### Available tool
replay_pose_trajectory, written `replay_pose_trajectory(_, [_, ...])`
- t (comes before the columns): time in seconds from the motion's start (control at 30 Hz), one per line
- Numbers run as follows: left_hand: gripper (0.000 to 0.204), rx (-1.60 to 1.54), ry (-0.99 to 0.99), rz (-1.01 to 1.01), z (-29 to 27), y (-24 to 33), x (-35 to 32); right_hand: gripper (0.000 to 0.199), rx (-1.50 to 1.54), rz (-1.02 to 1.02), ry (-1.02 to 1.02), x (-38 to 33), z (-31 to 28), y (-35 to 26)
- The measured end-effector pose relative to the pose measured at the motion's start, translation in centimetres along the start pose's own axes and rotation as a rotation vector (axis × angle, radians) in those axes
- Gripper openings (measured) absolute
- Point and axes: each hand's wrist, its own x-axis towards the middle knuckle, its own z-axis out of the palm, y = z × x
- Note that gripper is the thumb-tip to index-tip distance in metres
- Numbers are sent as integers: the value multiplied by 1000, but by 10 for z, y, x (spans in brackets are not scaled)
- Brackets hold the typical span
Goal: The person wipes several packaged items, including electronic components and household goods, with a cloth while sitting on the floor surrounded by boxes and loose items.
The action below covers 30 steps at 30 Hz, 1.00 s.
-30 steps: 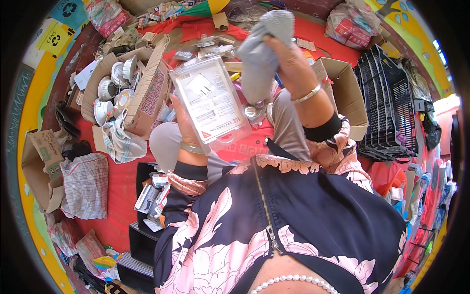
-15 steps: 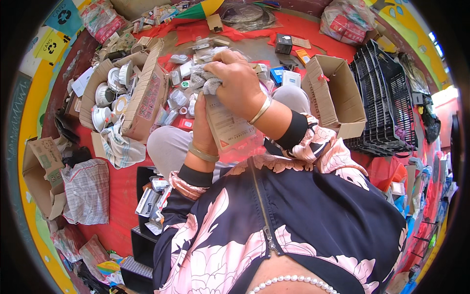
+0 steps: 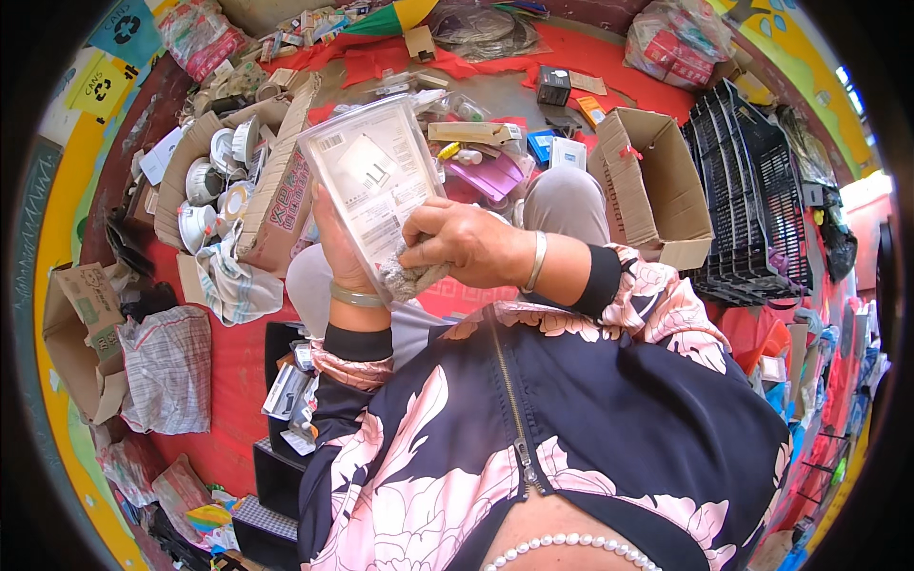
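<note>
A flat, clear plastic package [image 3: 367,157] with a pale printed face is tilted up in front of my lap. My left hand [image 3: 338,246] grips it along its lower left side, with most of the fingers hidden behind it. In my right hand [image 3: 462,240] is a bunched grey cloth [image 3: 409,276], pinched between closed fingers. The cloth presses on the lower right edge of the package. Beyond the package lie a purple plastic piece [image 3: 490,176] and several small packaged items, partly covered from view.
To my left stands a cardboard box [image 3: 276,205] of round white fixtures [image 3: 203,184], with a checked cloth [image 3: 235,285] draped at its near corner. On my right are an open cardboard box [image 3: 657,190] and a black plastic crate [image 3: 752,190]. Red sheeting [image 3: 228,390] covers the floor.
The package has turned and risen to the left, so its broad printed face shows. My right hand has moved down with the cloth, from the top end to the lower right edge.
</note>
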Motion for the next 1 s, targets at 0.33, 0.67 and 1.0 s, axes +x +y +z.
replay_pose_trajectory(0.33, [51,-106,-2,-145,18,-27,-14,26,-492,-286,337,46,-49,28])
replay_pose_trajectory(0.67, [54,39,83,-88,25,-14,-10,20,-834,33,455,30,-42,60])
replay_pose_trajectory(1.0, [68,88,75,168,-1,3,10,16,-473,347,217,-4,8,0])
